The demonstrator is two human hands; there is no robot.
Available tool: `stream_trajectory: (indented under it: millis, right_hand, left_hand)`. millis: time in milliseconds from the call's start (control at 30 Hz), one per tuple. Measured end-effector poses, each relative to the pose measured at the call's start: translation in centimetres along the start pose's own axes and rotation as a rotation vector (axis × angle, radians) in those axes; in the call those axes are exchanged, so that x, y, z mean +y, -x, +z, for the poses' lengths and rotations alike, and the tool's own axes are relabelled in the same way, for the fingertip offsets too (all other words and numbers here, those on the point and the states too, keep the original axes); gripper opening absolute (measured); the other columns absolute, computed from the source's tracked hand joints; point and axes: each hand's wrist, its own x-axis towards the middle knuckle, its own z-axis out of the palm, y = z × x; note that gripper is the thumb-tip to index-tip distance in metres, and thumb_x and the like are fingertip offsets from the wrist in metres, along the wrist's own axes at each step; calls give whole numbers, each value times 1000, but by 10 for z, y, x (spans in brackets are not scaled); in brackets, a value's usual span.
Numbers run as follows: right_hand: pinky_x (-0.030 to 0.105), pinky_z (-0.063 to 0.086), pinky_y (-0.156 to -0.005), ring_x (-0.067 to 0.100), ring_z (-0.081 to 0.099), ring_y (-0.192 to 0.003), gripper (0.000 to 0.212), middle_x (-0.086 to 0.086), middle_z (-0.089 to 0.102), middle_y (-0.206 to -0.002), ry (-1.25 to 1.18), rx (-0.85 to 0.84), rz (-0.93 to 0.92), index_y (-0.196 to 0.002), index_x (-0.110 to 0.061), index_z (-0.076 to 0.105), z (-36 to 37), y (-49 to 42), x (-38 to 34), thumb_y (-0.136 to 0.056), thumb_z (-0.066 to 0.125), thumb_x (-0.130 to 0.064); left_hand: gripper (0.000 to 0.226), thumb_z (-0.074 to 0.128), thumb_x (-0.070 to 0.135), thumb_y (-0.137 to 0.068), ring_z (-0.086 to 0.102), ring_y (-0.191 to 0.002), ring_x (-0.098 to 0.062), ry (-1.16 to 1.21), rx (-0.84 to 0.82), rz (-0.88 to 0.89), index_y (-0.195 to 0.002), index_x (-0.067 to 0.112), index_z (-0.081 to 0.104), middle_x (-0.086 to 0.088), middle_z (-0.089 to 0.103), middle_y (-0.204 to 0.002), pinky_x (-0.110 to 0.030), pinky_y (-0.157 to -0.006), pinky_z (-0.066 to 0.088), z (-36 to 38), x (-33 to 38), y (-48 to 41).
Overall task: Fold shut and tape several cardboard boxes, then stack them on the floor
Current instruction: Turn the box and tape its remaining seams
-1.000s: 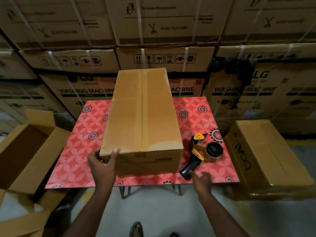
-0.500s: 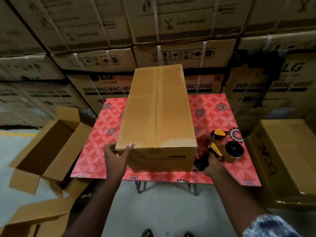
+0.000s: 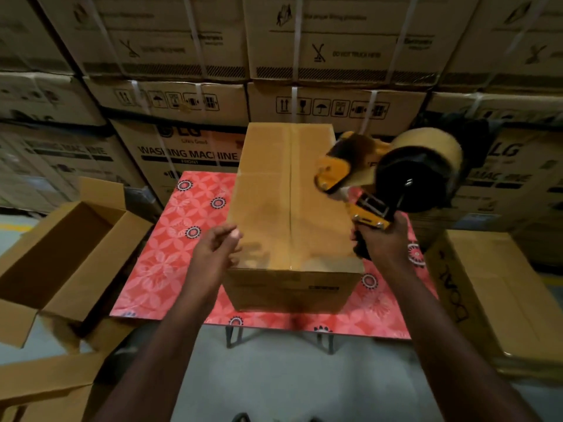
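Centrally, box (image 3: 265,190) on bench (image 3: 182,248), seam (image 3: 291,193) running up the frame; my right hand (image 3: 384,240), fingers clamped on tape dispenser (image 3: 393,175), sits right of seam; left hand (image 3: 217,252), fingers loose and empty, at box's lower-left corner

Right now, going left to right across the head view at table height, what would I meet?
Open box → left hand → closed box on the table → tape dispenser, gripped by the right hand → far-right box.

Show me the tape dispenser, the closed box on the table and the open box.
tape dispenser (image 3: 418,178), head view, black roll hub.
closed box (image 3: 262,187), head view, left top flap.
open box (image 3: 65,239), head view, dark interior.
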Motion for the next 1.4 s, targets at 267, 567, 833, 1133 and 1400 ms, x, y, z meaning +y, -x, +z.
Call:
stream_trajectory:
  millis: [267, 567, 833, 1133, 1400]
  right_hand:
    - [18, 50, -61, -6, 67, -72, 18, -22, 70, -70, 282, -460, -313, -83, -20, 79, 56, 51, 0, -67, 81, -28]
    - [24, 57, -68, 6, 75, -82, 26, -9, 78, -83, 356, -599, -245, -91, -12, 81, 61, 58, 4, -68, 93, -11]
    - [42, 61, -72, 10, 74, -78, 25, -7, 77, -82, 515, -594, -204, -93, -13, 79, 70, 55, 6, -71, 91, -16]
    - [40, 54, -52, 8, 63, -56, 38, -9, 69, -65, 770, -575, -279, -75, -23, 72, 75, 50, 2, -67, 75, -60]
    - [32, 49, -52, 10, 62, -57, 36, -7, 66, -63, 908, -566, -397, -78, -21, 70, 75, 41, -21, -75, 66, -57]
  left_hand:
    - [44, 84, 13, -48, 66, -108, -28, 872, -447, -442, -92, 14, 80, -11, 71, -114, -34, -84, 58, -1, -8, 11]
    - [40, 40, 21, -103, 72, -104, -20, 824, -418, -470, -108, 0, 74, -13, 74, -110, -30, -97, 54, -46, -27, 23]
    - [14, 50, 2, -97, 67, -50, -11, 574, -147, -654, -88, 0, 61, -9, 68, -64, -20, -52, 59, -49, -27, 19]
    - [32, 44, 20, -107, 67, -63, -18, 43, -106, -292, -88, 11, 68, -8, 71, -72, -27, -58, 55, -62, -19, 5]
    - [31, 48, -8, -98, 57, -56, -19, -59, -42, -253, -81, 4, 71, -5, 66, -59, -26, -56, 55, -76, -25, -13]
